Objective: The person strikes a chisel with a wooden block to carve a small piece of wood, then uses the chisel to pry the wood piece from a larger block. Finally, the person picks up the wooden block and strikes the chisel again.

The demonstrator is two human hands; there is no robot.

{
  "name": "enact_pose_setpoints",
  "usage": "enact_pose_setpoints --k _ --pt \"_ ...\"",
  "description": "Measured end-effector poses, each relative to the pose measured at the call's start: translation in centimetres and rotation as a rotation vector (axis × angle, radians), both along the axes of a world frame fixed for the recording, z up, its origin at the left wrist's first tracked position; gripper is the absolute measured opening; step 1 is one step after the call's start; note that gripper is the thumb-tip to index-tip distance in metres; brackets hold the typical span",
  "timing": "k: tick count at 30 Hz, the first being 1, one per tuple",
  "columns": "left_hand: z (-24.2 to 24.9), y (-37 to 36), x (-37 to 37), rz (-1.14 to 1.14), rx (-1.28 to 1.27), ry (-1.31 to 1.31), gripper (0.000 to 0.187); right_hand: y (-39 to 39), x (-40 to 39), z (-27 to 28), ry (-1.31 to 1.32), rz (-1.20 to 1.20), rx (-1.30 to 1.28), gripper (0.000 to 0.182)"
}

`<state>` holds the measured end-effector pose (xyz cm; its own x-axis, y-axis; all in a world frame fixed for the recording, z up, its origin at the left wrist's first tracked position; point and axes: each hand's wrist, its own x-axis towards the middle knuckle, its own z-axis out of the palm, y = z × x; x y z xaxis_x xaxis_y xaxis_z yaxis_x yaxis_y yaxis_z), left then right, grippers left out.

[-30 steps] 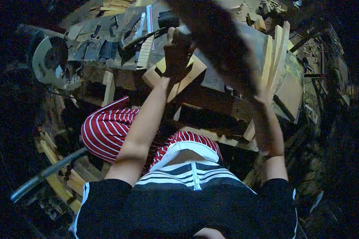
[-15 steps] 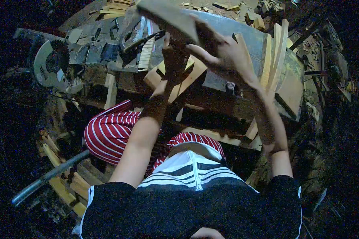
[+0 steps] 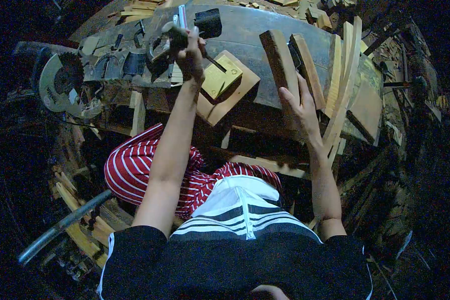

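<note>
Head view: left hand (image 3: 191, 52) grips a tool handle (image 3: 172, 34); right hand (image 3: 299, 106), grip open, touches a wooden block (image 3: 280, 62).

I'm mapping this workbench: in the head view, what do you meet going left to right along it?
Circular saw blade → left hand gripping a tool handle → square wooden block → right hand on a wooden plank → leaning wooden slats.

No text, label, brand, number or sign can be read anywhere here.
</note>
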<state>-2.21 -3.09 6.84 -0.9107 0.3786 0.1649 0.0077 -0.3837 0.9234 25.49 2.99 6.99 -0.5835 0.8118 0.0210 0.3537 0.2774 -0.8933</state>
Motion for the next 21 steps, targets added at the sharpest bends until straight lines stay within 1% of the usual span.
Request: enact_pose_setpoints --k 1,2,3,4,5,6,7,9,10,11,13,15,17,21 --pt "-0.5 0.6 -0.1 -0.049 0.057 -0.026 0.015 -0.3 0.0 0.2 -0.004 -0.001 0.0 0.06" --pt "-0.2 1.0 0.6 -0.07 0.104 -0.015 0.018 -0.6 0.0 0.7 0.01 0.003 -0.089 0.06" --pt "-0.4 1.3 0.9 -0.07 0.105 -0.016 0.018 -0.9 -0.1 1.0 0.027 0.008 -0.178 0.06" --pt "-0.6 1.7 0.9 -0.08 0.109 -0.012 0.02 -1.0 -0.1 1.0 0.026 0.007 -0.177 0.06" --pt "-0.6 2.1 0.9 -0.09 0.114 -0.009 0.022 -1.1 -0.1 1.0 0.028 0.016 -0.081 0.06" --pt "-0.6 2.6 0.8 -0.076 0.061 0.017 0.027 -1.2 -0.1 1.0 0.03 0.026 0.015 0.06" --pt "-0.7 2.7 1.1 -0.077 0.061 0.016 0.027 -1.3 0.0 1.0 0.029 0.026 0.016 0.06" --pt "-0.8 2.6 1.6 -0.17 0.037 0.033 0.015 -1.5 0.2 0.7 0.016 0.003 -0.004 0.06" --pt "-1.4 2.6 1.2 -0.292 0.183 -0.038 0.019 -1.5 0.3 0.5 0.016 0.004 -0.004 0.06" --pt "-1.4 3.0 1.1 -0.292 0.184 -0.038 0.019 -1.5 0.5 0.3 0.006 0.017 0.033 0.06" --pt "-1.6 3.6 1.3 -0.134 0.027 0.028 0.021 -1.6 0.6 0.5 -0.005 0.029 0.069 0.061" --pt "-0.5 3.6 2.1 -0.137 0.006 -0.021 0.023 -2.0 0.6 1.2 -0.014 0.008 -0.046 0.061" --pt "0.2 3.3 2.9 -0.196 -0.032 0.099 0.025 -2.0 0.6 1.4 -0.009 0.011 -0.067 0.061" --pt "0.2 3.1 2.8 -0.228 -0.081 0.107 0.026 -2.0 0.6 1.3 0.003 0.015 -0.098 0.06"
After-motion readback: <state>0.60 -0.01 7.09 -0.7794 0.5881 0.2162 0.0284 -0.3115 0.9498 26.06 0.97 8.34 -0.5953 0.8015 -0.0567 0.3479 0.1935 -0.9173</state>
